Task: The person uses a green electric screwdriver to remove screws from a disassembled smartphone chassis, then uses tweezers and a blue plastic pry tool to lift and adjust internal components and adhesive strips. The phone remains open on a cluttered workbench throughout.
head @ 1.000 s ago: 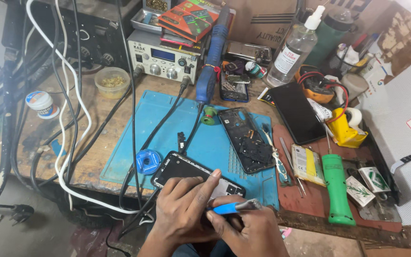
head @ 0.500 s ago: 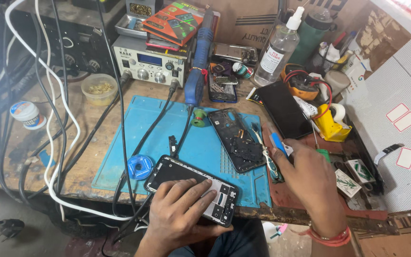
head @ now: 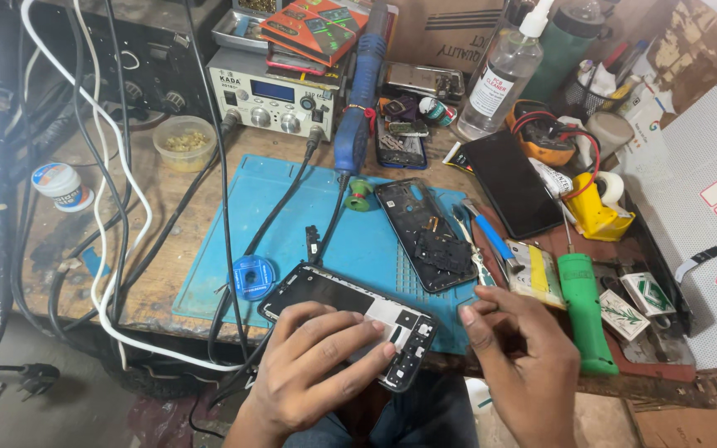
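My left hand [head: 313, 365] rests on an opened black phone [head: 329, 294] that lies back-up at the near edge of a blue work mat [head: 292, 207], its fingers spread over the phone's lower half. My right hand [head: 520, 357] hovers just right of the phone with fingers loosely curled and nothing visible in it. A blue-handled tool [head: 491, 236] lies on the mat's right edge, beyond my right hand. A second black phone frame [head: 425, 236] lies face-open in the middle of the mat.
A green cylindrical tool [head: 582, 307], a dark phone screen [head: 512, 182] and a yellow tape dispenser [head: 595, 211] sit to the right. At the back stand a bench power unit [head: 271, 95] and a clear spray bottle [head: 499, 75]. Cables [head: 109, 207] hang over the left side.
My right hand held the blue-handled tool over the phone, carried it right to the mat's edge, and has come back near the phone without it. My left hand stayed on the phone.
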